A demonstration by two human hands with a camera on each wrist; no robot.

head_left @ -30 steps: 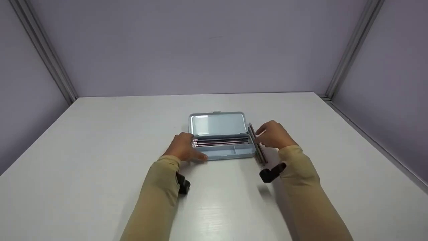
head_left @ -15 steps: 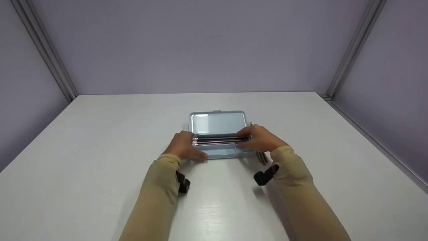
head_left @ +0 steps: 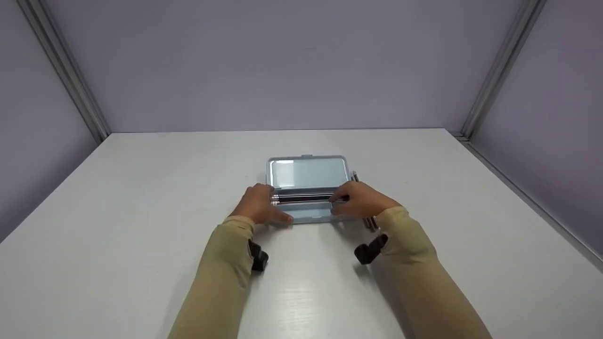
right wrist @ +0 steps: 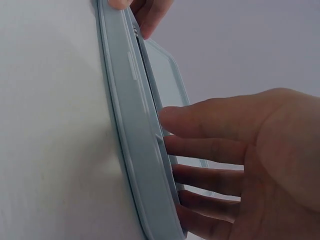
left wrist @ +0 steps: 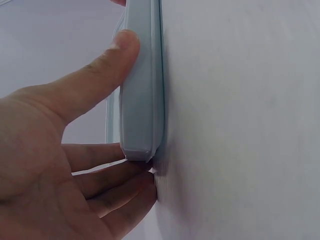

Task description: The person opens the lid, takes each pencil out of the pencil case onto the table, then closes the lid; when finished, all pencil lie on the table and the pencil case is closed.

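Right hand (head_left: 360,200) covers the right ends of the pencils (head_left: 304,198) in the pencil case (head_left: 308,172), so their count can't be read. Loose pencils (head_left: 370,221) beside the case are mostly hidden (only tips peek out). Left hand (left wrist: 60,150) is cropped by the wrist view's edge.

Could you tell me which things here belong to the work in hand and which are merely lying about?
In the work:
- case, lid open
- pencils in the case
- left hand, holding the case's end
- right hand, fingers on the pencils

Lying about:
- spare pencils on the table, beside the case
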